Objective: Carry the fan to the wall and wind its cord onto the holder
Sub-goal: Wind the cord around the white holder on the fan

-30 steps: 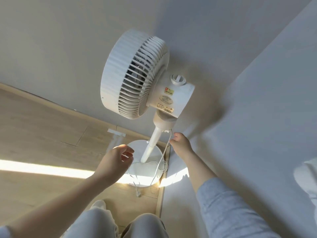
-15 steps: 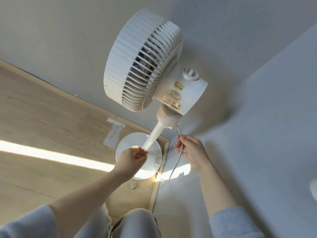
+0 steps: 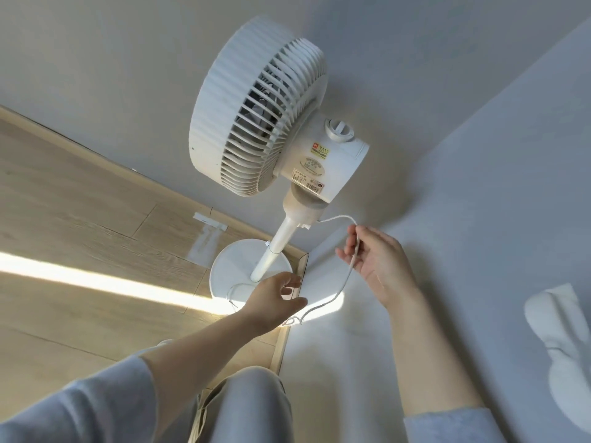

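Your right grip pinches the cord, lifting slack (the fan is at the wall). Left grip, released, reaches for the rest.

Left hand open, right hand pinching the cord.

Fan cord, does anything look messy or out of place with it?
Yes. The cord is not wound up: it leaves the neck of the fan, is held in the right hand, and hangs to a loose tangle by the skirting corner, beside the left hand.
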Tool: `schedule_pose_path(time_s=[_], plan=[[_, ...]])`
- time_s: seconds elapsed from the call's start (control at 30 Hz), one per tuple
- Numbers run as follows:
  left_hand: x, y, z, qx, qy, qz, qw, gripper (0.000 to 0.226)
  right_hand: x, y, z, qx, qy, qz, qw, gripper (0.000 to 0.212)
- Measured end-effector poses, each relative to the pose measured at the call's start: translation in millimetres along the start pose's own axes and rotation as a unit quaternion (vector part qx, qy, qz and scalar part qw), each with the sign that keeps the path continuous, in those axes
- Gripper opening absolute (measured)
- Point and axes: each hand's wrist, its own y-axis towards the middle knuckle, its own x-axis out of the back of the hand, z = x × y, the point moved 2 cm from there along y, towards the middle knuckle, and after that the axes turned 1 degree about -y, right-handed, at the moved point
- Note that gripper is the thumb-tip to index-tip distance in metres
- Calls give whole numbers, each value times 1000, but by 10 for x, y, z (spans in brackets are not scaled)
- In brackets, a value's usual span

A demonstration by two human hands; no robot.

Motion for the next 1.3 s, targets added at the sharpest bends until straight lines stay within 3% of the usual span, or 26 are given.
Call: schedule_pose_path(time_s=[0.2, 0.4, 0.67, 0.8, 0.97, 1.13, 1.3], plan=[[-90, -154, -255, -32, -2, 30, 999, 61, -163, -190, 401, 30, 21, 37, 999, 27], [-163, -449, -459, -22, -124, 116, 985, 25, -224, -388, 605, 48, -17, 12, 999, 25], [306, -662, -602, -140, 67, 16, 988, 41, 34, -687, 726, 60, -203, -158, 965, 18], [545, -770, -639, -149, 89, 10, 985, 40, 57, -890, 815, 39, -142, -177, 973, 14], [881, -933, -774, -172, 132, -7, 976, 34, -15, -1115, 879, -52, 58, -133, 988, 19], [1044, -1027, -997, -194, 137, -32, 971, 37, -173, -1234, 834, -99, 297, -81, 946, 15], [1033, -1043, -1091, -178, 174, -35, 968, 36, -326, -1383, 778, -47, 219, -31, 974, 22]])
